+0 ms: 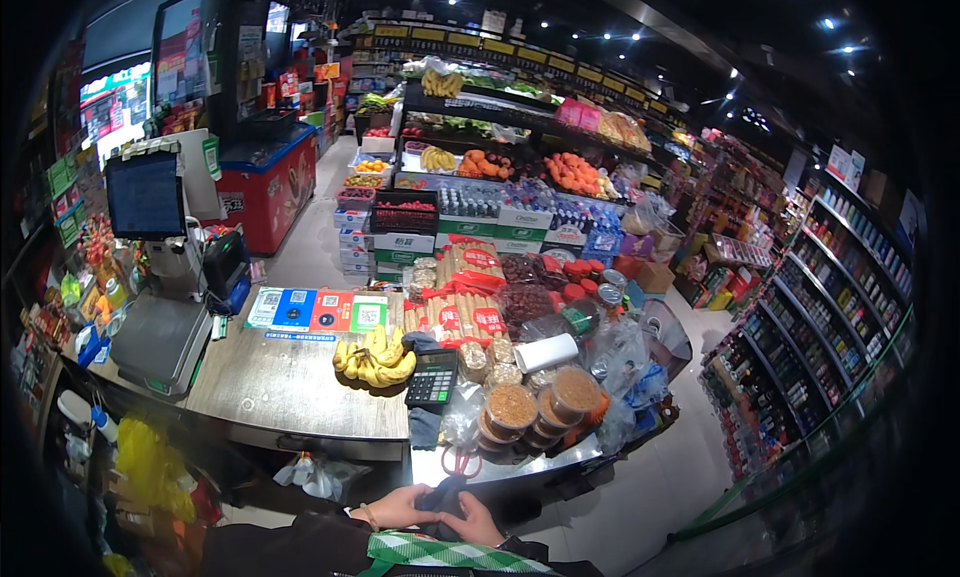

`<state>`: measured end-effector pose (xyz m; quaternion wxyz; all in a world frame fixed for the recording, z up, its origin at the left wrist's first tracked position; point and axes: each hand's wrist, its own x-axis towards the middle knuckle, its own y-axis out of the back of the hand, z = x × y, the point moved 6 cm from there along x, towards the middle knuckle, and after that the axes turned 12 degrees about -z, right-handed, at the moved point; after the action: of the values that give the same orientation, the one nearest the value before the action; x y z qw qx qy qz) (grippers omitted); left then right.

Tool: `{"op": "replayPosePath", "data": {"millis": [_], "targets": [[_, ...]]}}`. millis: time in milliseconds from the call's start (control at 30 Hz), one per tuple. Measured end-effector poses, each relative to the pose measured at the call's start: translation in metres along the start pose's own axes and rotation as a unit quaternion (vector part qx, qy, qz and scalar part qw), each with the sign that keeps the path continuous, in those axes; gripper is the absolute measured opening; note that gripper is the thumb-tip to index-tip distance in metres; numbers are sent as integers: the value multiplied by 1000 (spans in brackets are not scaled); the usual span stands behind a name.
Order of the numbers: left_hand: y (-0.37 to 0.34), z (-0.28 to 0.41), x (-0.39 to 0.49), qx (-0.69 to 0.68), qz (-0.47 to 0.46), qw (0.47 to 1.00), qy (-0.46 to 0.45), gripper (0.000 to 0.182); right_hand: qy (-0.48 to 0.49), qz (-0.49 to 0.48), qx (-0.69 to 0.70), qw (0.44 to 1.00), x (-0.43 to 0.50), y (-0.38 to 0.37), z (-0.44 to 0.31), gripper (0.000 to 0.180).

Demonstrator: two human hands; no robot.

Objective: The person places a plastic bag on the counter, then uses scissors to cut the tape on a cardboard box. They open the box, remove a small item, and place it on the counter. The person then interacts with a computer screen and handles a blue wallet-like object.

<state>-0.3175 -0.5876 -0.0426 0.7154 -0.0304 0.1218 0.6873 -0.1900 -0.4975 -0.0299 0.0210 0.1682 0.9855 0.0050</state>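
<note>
At the bottom centre, just before the body, my left hand (399, 508) and my right hand (477, 518) close together on a small dark item (448, 496), which looks like soft cloth or a pouch; its exact kind is unclear. Red-handled scissors (461, 464) lie just beyond it on the counter's edge. Further up are a grey cloth (425, 429), a black desk calculator (433, 378) and a bunch of yellow bananas (376, 359). Stacked round tubs of brown food (511, 407) stand to the right of the cloth.
A checkout scale (163, 343) with a screen (145, 194) stands on the left of the wooden counter (262, 385). Packaged foods (465, 314) and clear plastic bags (619, 367) crowd its right part. Yellow plastic bags (150, 461) hang lower left. Bottle shelves (825, 299) stand at right.
</note>
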Motion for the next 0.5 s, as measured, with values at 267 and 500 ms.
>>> {"op": "replayPosePath", "data": {"millis": [267, 500], "targets": [[3, 9, 8, -269, 44, 962, -1, 43, 112, 57, -207, 970, -11, 8, -53, 37], [-9, -6, 4, -423, 31, 905, 33, 19, 155, 83, -251, 952, -9, 5, -74, 35]]}}
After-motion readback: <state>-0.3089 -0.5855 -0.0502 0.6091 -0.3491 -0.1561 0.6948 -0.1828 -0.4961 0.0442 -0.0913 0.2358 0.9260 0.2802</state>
